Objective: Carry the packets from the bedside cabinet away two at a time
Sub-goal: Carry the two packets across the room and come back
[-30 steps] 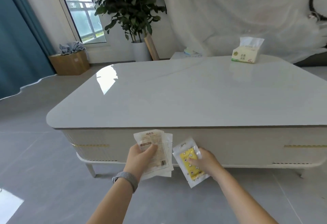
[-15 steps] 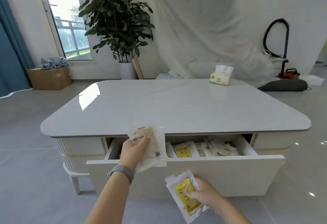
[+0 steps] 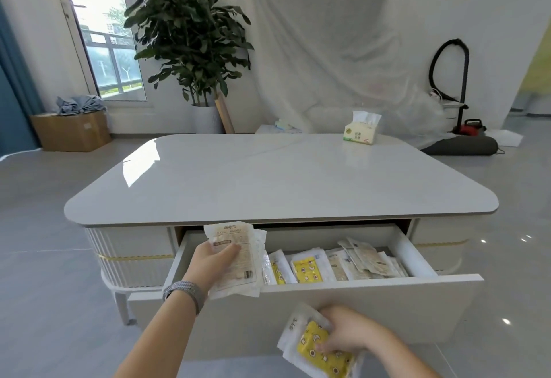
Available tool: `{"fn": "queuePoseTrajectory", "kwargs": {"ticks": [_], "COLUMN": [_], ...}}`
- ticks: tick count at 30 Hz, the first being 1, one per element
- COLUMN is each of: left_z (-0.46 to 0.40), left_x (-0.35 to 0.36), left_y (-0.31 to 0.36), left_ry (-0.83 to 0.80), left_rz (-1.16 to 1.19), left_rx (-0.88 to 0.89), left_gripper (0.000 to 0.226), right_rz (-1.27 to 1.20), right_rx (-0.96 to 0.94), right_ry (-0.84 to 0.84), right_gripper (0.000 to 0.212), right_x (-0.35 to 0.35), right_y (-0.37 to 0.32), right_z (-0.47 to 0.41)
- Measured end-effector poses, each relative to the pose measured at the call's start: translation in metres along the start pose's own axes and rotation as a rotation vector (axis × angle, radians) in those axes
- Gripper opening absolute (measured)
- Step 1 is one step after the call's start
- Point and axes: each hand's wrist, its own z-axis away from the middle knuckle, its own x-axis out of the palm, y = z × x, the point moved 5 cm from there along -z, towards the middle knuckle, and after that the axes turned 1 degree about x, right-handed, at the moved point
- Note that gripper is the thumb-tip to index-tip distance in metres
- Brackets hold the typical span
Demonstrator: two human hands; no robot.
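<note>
Two hands each grip packets at the open drawer (image 3: 372, 300): the left hand (image 3: 213, 264) pinches a pale packet (image 3: 235, 255) over the drawer's left end, thumb across its face, seemingly ready to drop it in, while the right hand (image 3: 346, 333) curls round a yellow packet (image 3: 320, 347) below the drawer front. More packets (image 3: 337, 264) lie inside the drawer. Half a second ago the drawer stood less far out and the left hand's packet hung at its front edge

Yellow packet (image 3: 323, 353) cut by bottom edge; drawer (image 3: 357, 294) front hides lower halves of stored packets (image 3: 343, 264).
</note>
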Motion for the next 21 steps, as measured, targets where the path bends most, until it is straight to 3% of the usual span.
{"fn": "queuePoseTrajectory", "kwargs": {"ticks": [4, 6, 8, 11, 13, 17, 21], "left_z": [-0.005, -0.010, -0.015, -0.022, -0.026, -0.033, -0.038], "left_x": [0.003, 0.006, 0.010, 0.016, 0.019, 0.023, 0.029], "left_y": [-0.003, -0.007, -0.011, -0.019, -0.023, -0.030, -0.033], "left_ry": [-0.014, -0.014, -0.023, -0.031, -0.031, 0.005, 0.038], "left_rz": [-0.017, -0.004, 0.004, 0.004, 0.010, 0.092, 0.145], "left_rx": [-0.003, -0.018, -0.041, -0.070, -0.086, -0.124, -0.134], "left_gripper": [0.006, 0.008, 0.011, 0.012, 0.011, 0.011, 0.011], "right_rz": [0.064, 0.023, -0.120, -0.407, -0.522, -0.616, -0.765], "right_rx": [-0.049, -0.082, -0.143, -0.208, -0.229, -0.208, -0.179], "right_ry": [-0.073, -0.114, -0.182, -0.258, -0.269, -0.216, -0.026], "right_gripper": [0.019, 0.036, 0.036, 0.012, 0.017, 0.018, 0.026], "right_x": [-0.027, -0.038, -0.045, -0.056, -0.063, -0.074, -0.085], "right_y": [-0.012, -0.014, -0.017, -0.021, -0.022, -0.023, -0.011], "right_z": [0.011, 0.014, 0.017, 0.018, 0.011, -0.010, -0.031]}}
